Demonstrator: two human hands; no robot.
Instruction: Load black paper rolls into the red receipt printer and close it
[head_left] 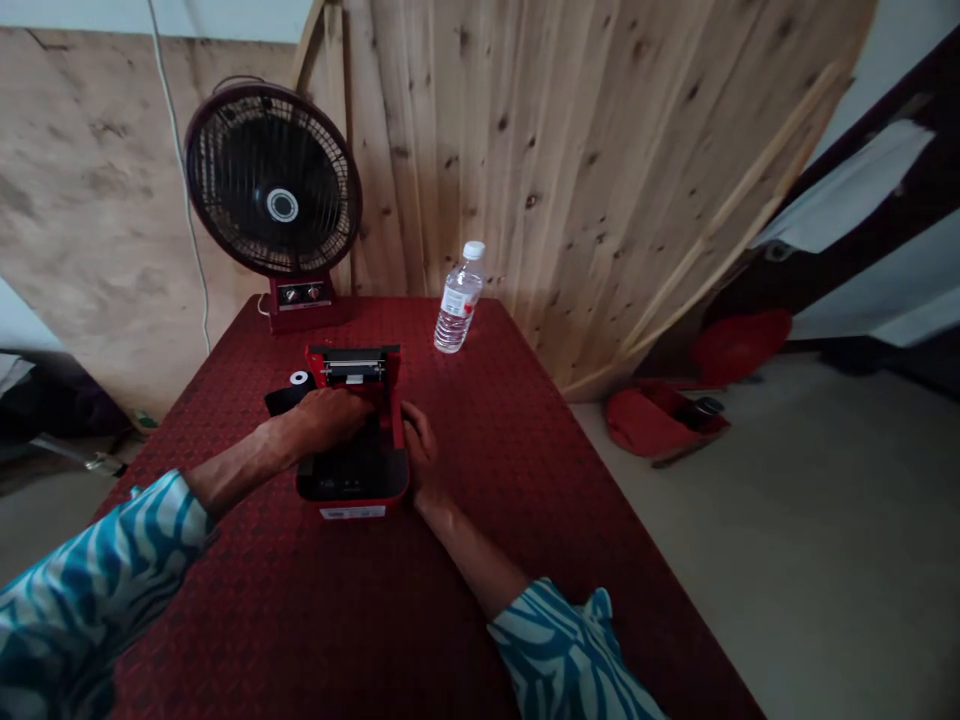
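A small red and black printer point(354, 487), which looks like a label or receipt printer, stands on the table with its lid point(354, 364) raised. My left hand point(335, 415) reaches into its open body from the left, fingers curled down. Their tips are hidden, so I cannot see what they hold. On the right side, my right hand point(421, 450) grips the printer's edge with bent fingers. Just left of the printer are a black piece point(283, 402) and a small white roll point(299, 378) with a dark core.
The red patterned tabletop point(300, 610) bears a fan point(274, 190) at the back left and a clear water bottle point(457, 305) at the back right. Wooden boards point(480, 130) stand behind it. A red bag-like object point(645, 425) lies on the floor to the right.
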